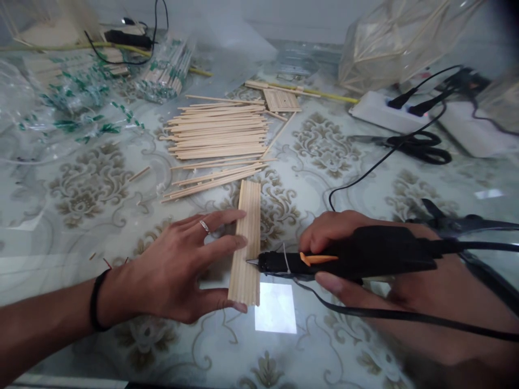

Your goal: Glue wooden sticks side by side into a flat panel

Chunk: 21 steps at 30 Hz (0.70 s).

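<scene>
A narrow panel of wooden sticks point(251, 227) laid side by side stands out in front of me, its long side running away from me. My left hand point(182, 265) grips its left edge, with two fingertips on the upper face and the thumb at the near end. In my right hand point(340, 232) is a black hot glue gun point(373, 251) with an orange trigger. The glue gun's metal nozzle points left and lies over the panel's right half, close to its surface; whether it touches, I cannot tell.
Loose wooden sticks point(219, 132) lie in a pile beyond the panel, with a small stick mat point(280, 100) behind. Plastic-wrapped sticks point(166, 70) are at back left. Scissors point(421, 147), a power strip point(389, 111) and pliers point(466, 222) lie right, among black cables.
</scene>
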### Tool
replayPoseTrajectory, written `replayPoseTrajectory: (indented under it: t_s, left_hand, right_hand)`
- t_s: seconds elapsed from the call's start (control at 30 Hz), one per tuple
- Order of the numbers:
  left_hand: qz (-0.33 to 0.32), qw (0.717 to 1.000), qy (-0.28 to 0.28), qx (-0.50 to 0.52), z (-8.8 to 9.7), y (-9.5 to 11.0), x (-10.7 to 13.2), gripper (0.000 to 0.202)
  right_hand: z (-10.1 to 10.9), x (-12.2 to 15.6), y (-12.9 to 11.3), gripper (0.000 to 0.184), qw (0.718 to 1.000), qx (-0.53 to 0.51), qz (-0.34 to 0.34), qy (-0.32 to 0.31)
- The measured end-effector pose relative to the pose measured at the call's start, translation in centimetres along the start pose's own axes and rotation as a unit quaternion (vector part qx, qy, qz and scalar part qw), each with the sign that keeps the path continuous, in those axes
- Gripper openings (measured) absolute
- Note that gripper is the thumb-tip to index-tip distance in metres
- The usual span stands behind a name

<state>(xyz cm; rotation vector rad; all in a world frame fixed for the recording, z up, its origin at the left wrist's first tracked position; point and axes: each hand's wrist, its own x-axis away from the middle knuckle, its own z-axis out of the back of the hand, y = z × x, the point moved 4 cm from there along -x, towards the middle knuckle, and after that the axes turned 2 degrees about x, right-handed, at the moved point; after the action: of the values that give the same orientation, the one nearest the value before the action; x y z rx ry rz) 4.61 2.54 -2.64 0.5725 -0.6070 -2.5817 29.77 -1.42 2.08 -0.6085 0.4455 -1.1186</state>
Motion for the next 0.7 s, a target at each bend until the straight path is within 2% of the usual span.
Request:
replayPoseTrajectory:
  t_s: [0.13,0.37,0.5,0.7]
  left_hand:
    - [0.004,1.000,0.000,-0.002,0.0,0.0,-0.1,0.061]
    - [0.000,1.000,0.001,-0.011,0.1,0.1,-0.2,0.063]
    - [0.001,1.000,-0.001,-0.016,0.1,0.1,-0.3,0.065]
    - [0.001,1.000,0.000,-0.019,0.3,0.2,-0.3,0.060]
  right_hand:
    - [0.2,0.1,0.6,0.010,1.000,0.011,-0.003,0.007]
    - [0.5,0.0,1.3,0.008,0.998,0.004,0.012,0.054]
    - [0.4,-0.2,1.1,0.009,0.999,-0.013,-0.014,0.040]
    - [0.3,0.4,0.7,0.010,1.000,-0.010,-0.012,0.009]
